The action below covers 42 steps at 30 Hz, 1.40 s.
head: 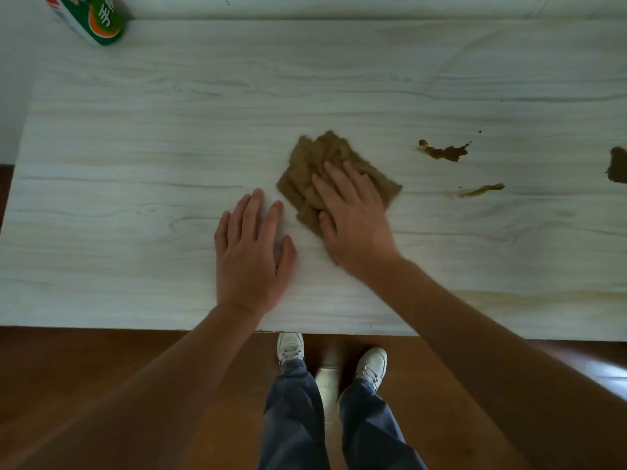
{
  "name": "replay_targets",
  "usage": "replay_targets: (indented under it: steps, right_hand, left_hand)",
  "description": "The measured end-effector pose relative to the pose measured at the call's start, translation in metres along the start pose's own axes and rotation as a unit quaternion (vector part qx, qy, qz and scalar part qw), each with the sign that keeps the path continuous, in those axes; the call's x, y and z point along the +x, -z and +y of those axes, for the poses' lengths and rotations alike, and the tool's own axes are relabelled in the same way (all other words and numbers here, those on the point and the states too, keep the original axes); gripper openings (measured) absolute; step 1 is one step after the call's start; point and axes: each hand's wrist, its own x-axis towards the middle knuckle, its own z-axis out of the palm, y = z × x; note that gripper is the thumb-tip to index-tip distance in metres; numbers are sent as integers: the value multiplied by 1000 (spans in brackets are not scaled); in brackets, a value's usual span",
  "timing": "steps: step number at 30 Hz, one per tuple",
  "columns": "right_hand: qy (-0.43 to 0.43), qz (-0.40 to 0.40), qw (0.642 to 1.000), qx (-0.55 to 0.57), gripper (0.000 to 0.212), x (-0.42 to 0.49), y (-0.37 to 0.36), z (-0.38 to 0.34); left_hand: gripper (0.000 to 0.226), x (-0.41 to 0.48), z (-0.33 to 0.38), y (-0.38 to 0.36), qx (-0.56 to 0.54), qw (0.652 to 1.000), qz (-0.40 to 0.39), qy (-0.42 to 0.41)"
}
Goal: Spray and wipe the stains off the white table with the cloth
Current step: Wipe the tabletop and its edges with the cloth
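A crumpled brown cloth (322, 164) lies near the middle of the white wood-grain table (135, 147). My right hand (353, 215) presses flat on the cloth, fingers straight and spread. My left hand (251, 252) rests palm down on the bare tabletop just left of the cloth, not touching it. Dark brown stains sit to the right of the cloth: a splatter (444, 151), a thinner smear (481, 189) below it, and a blot (617, 169) cut off by the right edge. No spray bottle is in view.
A green, white and orange package (91, 18) stands at the table's far left corner by the wall. A faint yellowish streak (543, 295) runs along the near right of the table. Below the front edge are brown wooden floor, my jeans and white shoes.
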Motion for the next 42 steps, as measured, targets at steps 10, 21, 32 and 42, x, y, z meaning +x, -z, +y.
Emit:
replay_targets:
  steps: [10, 21, 32, 42]
  right_hand:
    - [43, -38, 998, -27, 57, -22, 33, 69]
    - [-75, 64, 995, 19, 54, 44, 6, 25]
    - [-4, 45, 999, 20, 55, 24, 0, 12]
    - [34, -28, 999, -31, 55, -23, 32, 69]
  left_hand:
    - [54, 0, 0, 0, -13, 1000, 1, -1]
    - [56, 0, -1, -1, 1, 1000, 8, -9]
    - [57, -1, -2, -1, -7, 1000, 4, -9]
    - [56, -1, -2, 1, -20, 1000, -11, -9]
